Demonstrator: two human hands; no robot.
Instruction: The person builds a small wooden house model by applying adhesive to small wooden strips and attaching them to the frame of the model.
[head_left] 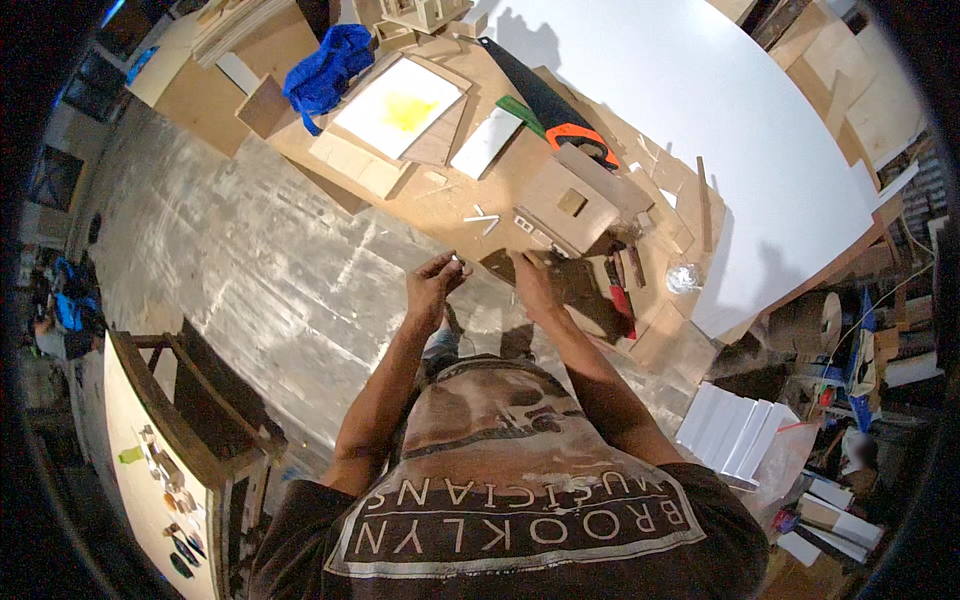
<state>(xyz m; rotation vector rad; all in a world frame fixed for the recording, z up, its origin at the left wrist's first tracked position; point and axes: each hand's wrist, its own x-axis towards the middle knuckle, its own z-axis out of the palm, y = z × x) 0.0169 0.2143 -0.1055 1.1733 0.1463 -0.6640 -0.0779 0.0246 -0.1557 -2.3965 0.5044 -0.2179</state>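
My left hand (430, 290) is raised off the table's near edge, its fingertips pinched on a small white piece (456, 260) too small to name. To the right, my right hand (535, 288) is at the table edge, fingers bent together; what they hold, if anything, is hidden. Just beyond it stands a brown cardboard model building (568, 200) with a square hole in its top and small white window frames on its near side. Thin white strips (484, 218) lie on the table past my hands. Red-handled pliers (621, 300) rest right of my right hand.
A handsaw (530, 85) with an orange and black handle lies farther back. Left of it are a yellow-stained white sheet (400, 105) and a blue cloth (325, 72). A large white board (700, 130) covers the right side. A second table (150, 470) stands at lower left.
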